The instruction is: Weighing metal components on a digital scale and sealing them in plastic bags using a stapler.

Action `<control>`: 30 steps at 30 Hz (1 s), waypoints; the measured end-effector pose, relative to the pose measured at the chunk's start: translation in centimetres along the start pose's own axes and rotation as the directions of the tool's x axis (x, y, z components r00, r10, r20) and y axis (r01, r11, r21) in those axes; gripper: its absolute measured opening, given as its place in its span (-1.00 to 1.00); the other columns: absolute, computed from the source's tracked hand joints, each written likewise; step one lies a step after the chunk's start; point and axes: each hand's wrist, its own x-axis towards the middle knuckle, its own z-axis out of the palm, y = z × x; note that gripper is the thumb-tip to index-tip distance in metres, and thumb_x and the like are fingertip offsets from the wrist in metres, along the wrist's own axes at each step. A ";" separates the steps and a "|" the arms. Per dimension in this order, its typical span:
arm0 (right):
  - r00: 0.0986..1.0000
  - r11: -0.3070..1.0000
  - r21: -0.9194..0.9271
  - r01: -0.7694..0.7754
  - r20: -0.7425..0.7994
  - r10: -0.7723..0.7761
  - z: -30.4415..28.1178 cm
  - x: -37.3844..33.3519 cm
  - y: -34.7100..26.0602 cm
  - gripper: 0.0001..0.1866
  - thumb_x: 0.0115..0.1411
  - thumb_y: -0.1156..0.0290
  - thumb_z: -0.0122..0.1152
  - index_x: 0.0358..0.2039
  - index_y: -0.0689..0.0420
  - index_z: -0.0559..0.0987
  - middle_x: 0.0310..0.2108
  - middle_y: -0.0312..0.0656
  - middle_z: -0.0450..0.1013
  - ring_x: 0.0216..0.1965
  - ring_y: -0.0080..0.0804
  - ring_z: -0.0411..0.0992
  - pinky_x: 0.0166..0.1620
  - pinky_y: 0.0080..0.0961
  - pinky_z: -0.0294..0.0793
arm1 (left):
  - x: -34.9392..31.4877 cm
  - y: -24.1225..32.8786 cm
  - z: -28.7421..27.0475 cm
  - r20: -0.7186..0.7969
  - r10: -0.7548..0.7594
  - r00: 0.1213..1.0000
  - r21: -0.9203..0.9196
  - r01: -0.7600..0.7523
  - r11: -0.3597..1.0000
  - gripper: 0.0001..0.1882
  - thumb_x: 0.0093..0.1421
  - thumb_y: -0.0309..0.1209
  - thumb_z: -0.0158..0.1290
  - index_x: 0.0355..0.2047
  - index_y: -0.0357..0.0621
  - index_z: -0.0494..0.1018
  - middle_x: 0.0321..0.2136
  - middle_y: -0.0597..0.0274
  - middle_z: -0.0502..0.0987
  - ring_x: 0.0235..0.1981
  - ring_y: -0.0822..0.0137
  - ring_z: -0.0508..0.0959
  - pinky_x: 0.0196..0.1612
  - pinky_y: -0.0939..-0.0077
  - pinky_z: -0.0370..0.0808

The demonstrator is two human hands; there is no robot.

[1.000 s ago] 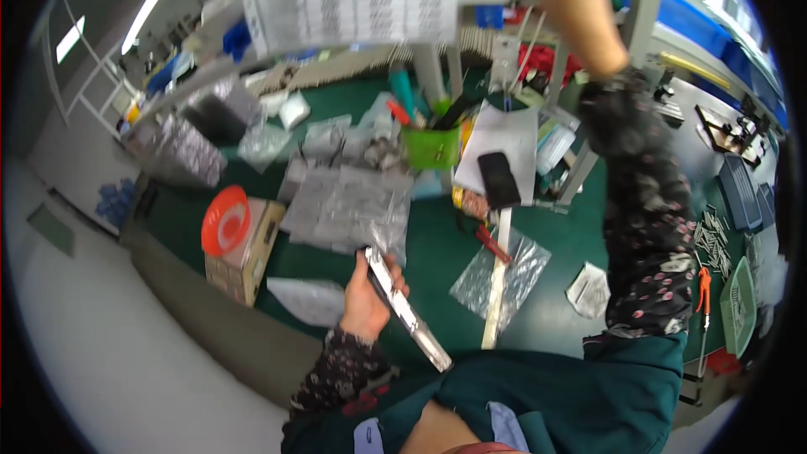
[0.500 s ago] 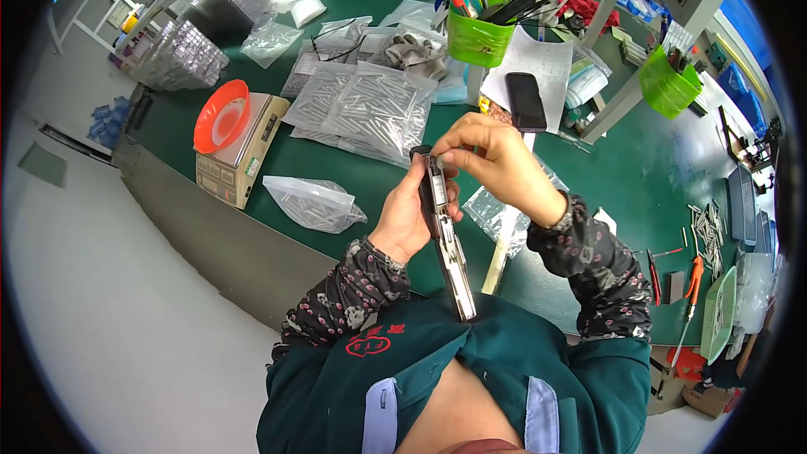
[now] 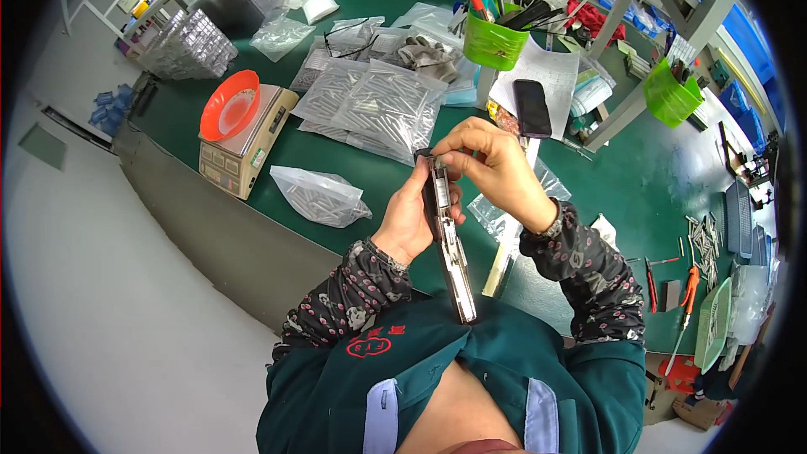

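My left hand [image 3: 405, 217] wraps round a long, narrow black-and-silver metal device [image 3: 454, 262], slotted along its length. Its lower end reaches my chest, and its dark upper end points away from me. With thumb and fingertips pinched together, my right hand [image 3: 496, 164] touches that upper end; whatever small part may be between the fingertips is hidden. Beyond the hands lie clear bags of metal pins [image 3: 382, 105]. To the left of my left hand is another bag of pins [image 3: 319, 197]. Under my right forearm a flat clear bag [image 3: 538, 189] rests on the green table.
A scale [image 3: 248, 139] with a red bowl [image 3: 229, 106] stands at left. Green tool bins [image 3: 496, 42] and a phone [image 3: 532, 109] are at the back. On the right lie loose pins [image 3: 704, 240], orange-handled pliers [image 3: 690, 286] and a green basket [image 3: 714, 328].
The table and its things appear shifted slightly right and down in the view. Both hands keep nearly the same hold on the metal device.
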 end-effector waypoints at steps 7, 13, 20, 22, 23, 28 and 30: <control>0.997 0.989 -0.122 0.079 0.008 -0.078 0.2 -0.3 0.3 -0.90 -0.08 0.55 0.14 -0.47 0.16 0.53 -0.54 -0.21 0.33 -0.45 -0.33 0.36 -0.39 -0.49 0.34 | -0.1 -0.3 0.0 0.004 0.015 1.000 -0.007 -0.015 1.000 -0.52 0.18 0.05 -0.29 -0.36 -0.16 0.30 -0.58 0.24 0.34 -0.61 0.36 0.39 -0.47 0.42 0.38; 0.995 0.977 -0.196 0.084 -0.044 -0.095 0.4 -0.6 0.0 -0.88 -0.12 0.53 0.17 -0.47 0.15 0.52 -0.54 -0.22 0.33 -0.45 -0.32 0.35 -0.38 -0.48 0.33 | 0.0 -0.4 -0.3 -0.028 0.009 1.000 -0.028 -0.010 1.000 -0.55 0.18 0.04 -0.28 -0.38 -0.12 0.30 -0.56 0.22 0.35 -0.61 0.35 0.40 -0.47 0.39 0.39; 0.972 0.924 -0.316 0.218 -0.016 -0.235 0.2 -0.7 0.7 -0.88 -0.11 0.59 0.16 -0.48 0.19 0.48 -0.50 -0.23 0.33 -0.46 -0.41 0.34 -0.42 -0.56 0.32 | 0.1 -0.5 -0.3 0.000 0.007 1.000 -0.051 -0.007 0.999 -0.54 0.17 0.05 -0.27 -0.36 -0.12 0.31 -0.56 0.22 0.35 -0.60 0.35 0.40 -0.47 0.40 0.40; 0.976 0.943 -0.272 0.192 -0.044 -0.211 0.0 -0.7 0.4 -0.87 -0.13 0.55 0.17 -0.48 0.18 0.47 -0.50 -0.22 0.34 -0.46 -0.36 0.35 -0.41 -0.51 0.34 | 0.2 -0.3 -0.2 0.015 0.009 1.000 -0.048 -0.009 0.999 -0.50 0.17 0.06 -0.28 -0.32 -0.17 0.31 -0.57 0.22 0.35 -0.60 0.35 0.40 -0.47 0.41 0.40; 0.975 0.952 -0.256 0.170 -0.097 -0.200 -0.3 -0.7 -0.1 -0.88 -0.12 0.58 0.15 -0.49 0.20 0.47 -0.50 -0.21 0.34 -0.46 -0.36 0.35 -0.41 -0.52 0.34 | 0.2 -0.3 -0.2 0.015 0.009 1.000 -0.047 -0.009 0.999 -0.50 0.17 0.06 -0.28 -0.32 -0.17 0.31 -0.57 0.22 0.35 -0.60 0.35 0.40 -0.47 0.41 0.40; 0.979 0.942 -0.287 0.175 -0.051 -0.197 -1.3 -1.6 -1.0 -0.90 -0.13 0.62 0.12 -0.51 0.22 0.45 -0.51 -0.19 0.33 -0.45 -0.32 0.35 -0.42 -0.50 0.34 | 0.1 -0.1 -0.8 -0.007 0.025 1.000 -0.040 -0.025 0.999 -0.45 0.16 0.07 -0.28 -0.29 -0.25 0.32 -0.60 0.23 0.36 -0.59 0.35 0.40 -0.46 0.41 0.39; 0.951 0.894 -0.325 0.309 0.078 -0.300 -1.9 -2.7 -0.9 -0.73 -0.18 0.66 0.07 -0.37 0.17 0.44 -0.42 -0.18 0.33 -0.38 -0.26 0.34 -0.39 -0.46 0.34 | 0.1 0.3 -1.3 -0.026 0.049 0.998 -0.070 -0.051 0.996 -0.45 0.17 0.07 -0.29 -0.29 -0.25 0.32 -0.60 0.22 0.36 -0.59 0.35 0.40 -0.45 0.41 0.39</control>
